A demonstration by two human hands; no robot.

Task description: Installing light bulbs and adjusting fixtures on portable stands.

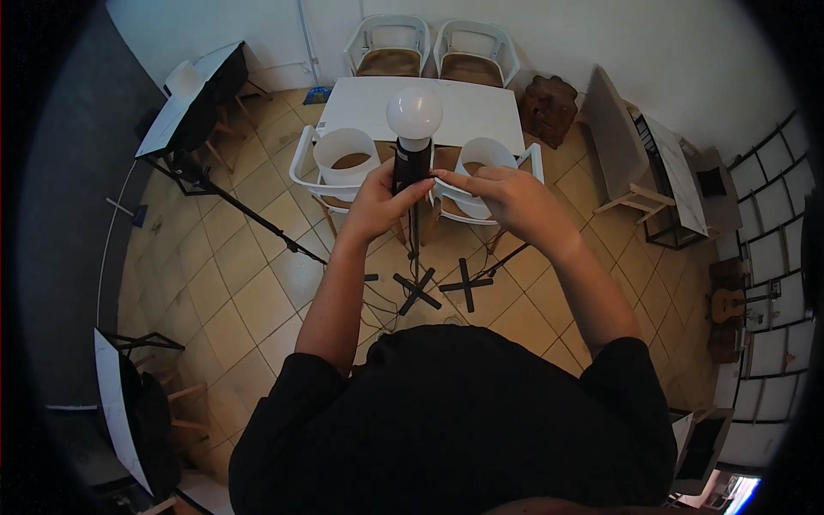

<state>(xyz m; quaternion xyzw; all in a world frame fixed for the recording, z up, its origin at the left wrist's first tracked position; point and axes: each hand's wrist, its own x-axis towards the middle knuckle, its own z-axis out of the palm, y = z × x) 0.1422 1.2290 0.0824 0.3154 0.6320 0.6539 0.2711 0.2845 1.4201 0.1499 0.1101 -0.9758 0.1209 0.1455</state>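
The left hand [375,206] is closed around a black socket [412,163], its thumb crossing the near face toward the right edge. A round white bulb [414,113] sits on the socket's far end. Both are held out in front of the chest, between the two hands, with the white table [365,96] beyond them.

The socket lies just right of the left palm, and to the left of the right hand [515,202]. The left hand is the nearer, being wrapped on it; the right reaches in from the side, forefinger stretched to the socket's right edge beside the left thumb, other fingers curled. Whether it pinches anything there cannot be told.

The socket's long axis runs up the view, away from the body, nearly square to the right forefinger; the bulb end points toward the table. A thin pole [414,230] shows below, roughly in line.
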